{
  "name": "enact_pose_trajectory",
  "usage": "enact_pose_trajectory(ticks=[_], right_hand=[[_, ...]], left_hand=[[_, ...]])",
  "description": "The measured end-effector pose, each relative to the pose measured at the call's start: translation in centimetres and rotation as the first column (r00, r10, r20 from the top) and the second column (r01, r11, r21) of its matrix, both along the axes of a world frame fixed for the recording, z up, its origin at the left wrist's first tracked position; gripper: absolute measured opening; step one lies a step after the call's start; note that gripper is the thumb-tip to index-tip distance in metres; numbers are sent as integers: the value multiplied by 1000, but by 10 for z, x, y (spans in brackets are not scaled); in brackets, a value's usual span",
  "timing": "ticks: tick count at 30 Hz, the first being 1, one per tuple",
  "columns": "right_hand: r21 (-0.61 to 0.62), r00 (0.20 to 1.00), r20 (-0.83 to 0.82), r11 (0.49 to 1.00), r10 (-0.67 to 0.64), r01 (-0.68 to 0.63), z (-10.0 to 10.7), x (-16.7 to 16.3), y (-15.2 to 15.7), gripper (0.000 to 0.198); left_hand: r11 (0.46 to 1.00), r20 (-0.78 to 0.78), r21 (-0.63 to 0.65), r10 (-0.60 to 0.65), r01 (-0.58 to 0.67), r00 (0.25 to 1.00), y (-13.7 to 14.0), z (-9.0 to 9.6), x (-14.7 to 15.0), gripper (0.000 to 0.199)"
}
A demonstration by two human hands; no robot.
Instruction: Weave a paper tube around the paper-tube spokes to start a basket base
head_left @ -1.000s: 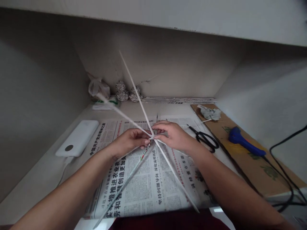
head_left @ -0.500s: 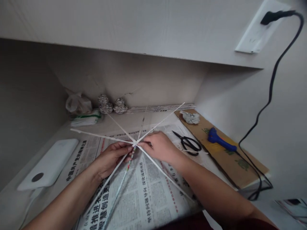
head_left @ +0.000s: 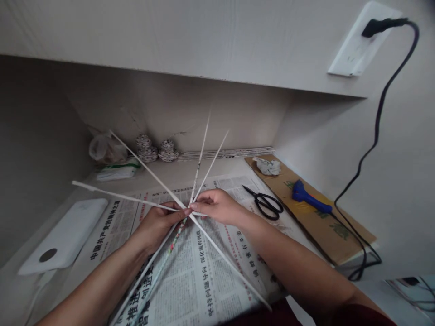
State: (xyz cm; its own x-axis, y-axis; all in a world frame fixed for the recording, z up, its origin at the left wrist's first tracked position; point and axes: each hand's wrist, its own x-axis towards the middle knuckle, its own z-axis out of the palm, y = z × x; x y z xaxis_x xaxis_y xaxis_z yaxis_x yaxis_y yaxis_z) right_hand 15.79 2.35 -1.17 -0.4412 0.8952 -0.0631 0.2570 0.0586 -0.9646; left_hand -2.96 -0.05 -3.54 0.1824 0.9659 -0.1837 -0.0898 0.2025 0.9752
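Several thin rolled-paper sticks (head_left: 231, 260) cross at one point and fan out like spokes, most of them white. One, printed with colour near the crossing (head_left: 174, 240), runs down toward me. My left hand (head_left: 158, 226) pinches the sticks at the left of the crossing, thumb on top. From the right, my right hand (head_left: 217, 206) has its thumb and fingertips closed on the sticks at the same spot. The fingers hide much of the crossing. Newspaper (head_left: 204, 280) covers the table beneath both hands.
Black scissors (head_left: 267, 206) lie to the right, near a blue glue gun (head_left: 309, 197) on cardboard (head_left: 326, 240) with crumpled paper (head_left: 268, 166). A white power bank (head_left: 66, 237) is at left. Gourd-shaped woven pieces (head_left: 147, 149) and more paper sticks (head_left: 224, 154) line the back wall.
The spokes have shifted: the upper right stick now points more steeply upward, beside the middle one. The upper left stick is raised. Both hands remain at the crossing.
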Motion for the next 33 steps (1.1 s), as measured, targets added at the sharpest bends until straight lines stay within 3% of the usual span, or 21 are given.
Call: enact_pose_trajectory(ticks=[2, 5, 15, 22, 30, 33], right_hand=[[-71, 995, -79, 996, -58, 52, -3, -2, 2, 19], [-54, 992, -77, 994, -102, 98, -7, -3, 4, 15], [-61, 995, -26, 993, -99, 97, -8, -4, 1, 21], [-30, 994, 36, 994, -106, 107, -10, -1, 4, 24], [-53, 997, 41, 997, -61, 63, -13, 0, 5, 23], [-70, 997, 22, 994, -78, 79, -15, 4, 11, 24]], left_hand=[[1000, 0, -12, -11, 11, 1000, -1, 2, 2, 24], [998, 25, -55, -40, 42, 999, -2, 4, 5, 29], [998, -40, 31, -48, 49, 998, -4, 4, 5, 25], [995, 26, -9, -94, 94, 995, -1, -1, 4, 29], [991, -88, 52, -121, 126, 989, -1, 0, 1, 31], [984, -279, 123, -89, 127, 956, 1, 3, -2, 40]])
